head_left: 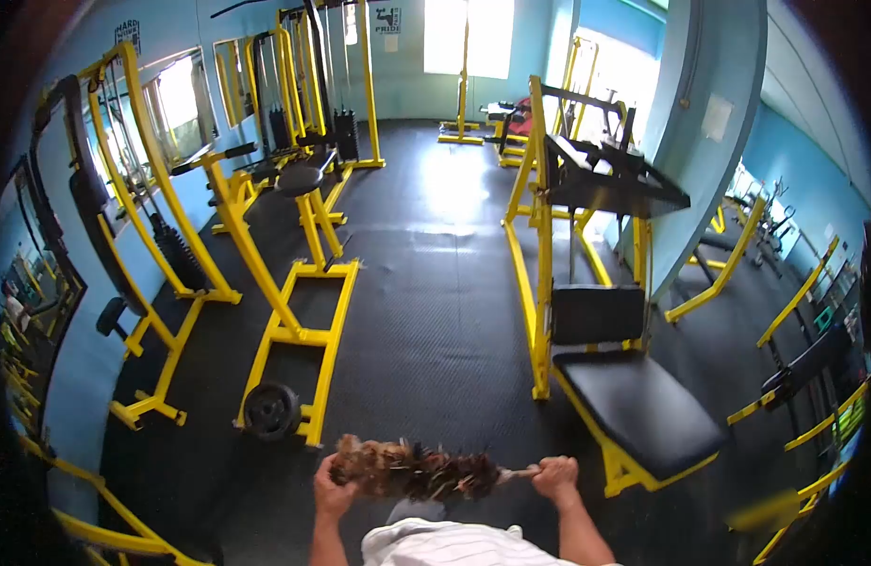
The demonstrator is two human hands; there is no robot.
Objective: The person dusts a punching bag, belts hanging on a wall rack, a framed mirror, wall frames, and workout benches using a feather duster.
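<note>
A brown and black feather duster [412, 470] is stretched level across the front of the body, above the dark floor. My right hand [555, 477] is closed round its thin handle at the right end. At the duster's bushy left end, my left hand [335, 489] is closed on the feathers, its fingers partly hidden by them. White striped clothing [454, 544] shows just below the duster.
A yellow machine with a weight plate [271, 411] stands ahead on the left. Close on the right is a black padded bench [638, 412] on a yellow frame. Dark rubber floor [435, 321] runs between them. A mirror [39, 292] hangs at the far left.
</note>
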